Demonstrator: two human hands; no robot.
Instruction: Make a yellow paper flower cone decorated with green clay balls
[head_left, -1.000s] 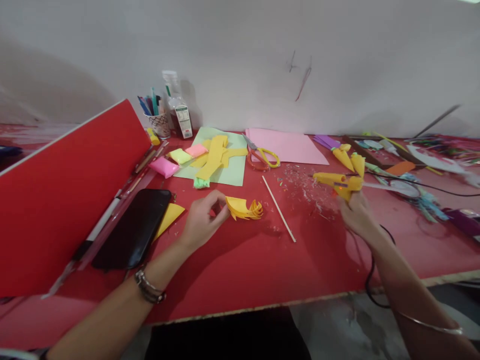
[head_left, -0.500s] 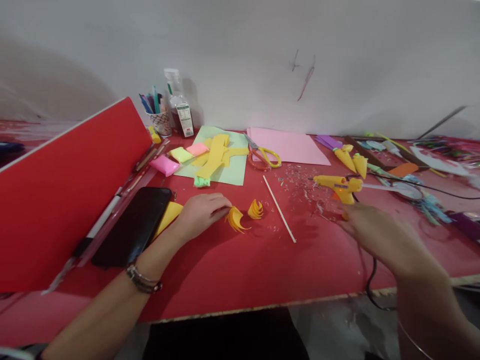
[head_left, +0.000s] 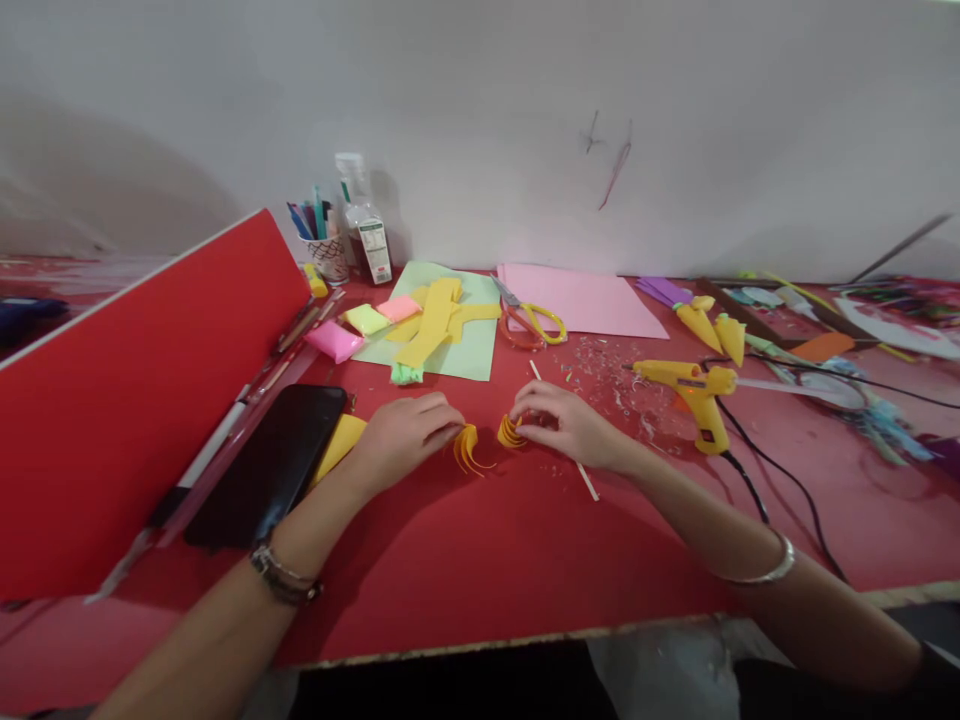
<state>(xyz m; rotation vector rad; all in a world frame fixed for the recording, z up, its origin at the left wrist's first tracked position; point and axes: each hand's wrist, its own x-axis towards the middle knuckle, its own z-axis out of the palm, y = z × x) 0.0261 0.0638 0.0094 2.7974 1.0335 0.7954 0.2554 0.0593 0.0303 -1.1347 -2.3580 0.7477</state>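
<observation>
My left hand (head_left: 409,437) has its fingers closed on the edge of a yellow fringed paper piece (head_left: 468,452), whose thin strips curl toward the right. Just to the right, the thumb and fingers of my right hand (head_left: 568,425) pinch a second curled yellow paper piece (head_left: 510,432), which sits close to the tabletop. A thin wooden stick (head_left: 589,484) lies partly hidden beneath my right hand. On the table to the right rests a yellow glue gun (head_left: 694,385), apart from both hands, its cord trailing toward the front edge.
Scissors (head_left: 534,318) lie by pink paper (head_left: 600,300); yellow strips (head_left: 435,325) rest on a green sheet (head_left: 480,362). A black phone (head_left: 270,465) and a raised red board (head_left: 150,400) stand left. Behind are a pen cup (head_left: 328,260) and a bottle (head_left: 367,235). Paper scraps (head_left: 630,390) litter the right.
My right hand has left the glue gun and moved left to the second curled paper piece. The glue gun now lies untouched. My left hand stays at its piece.
</observation>
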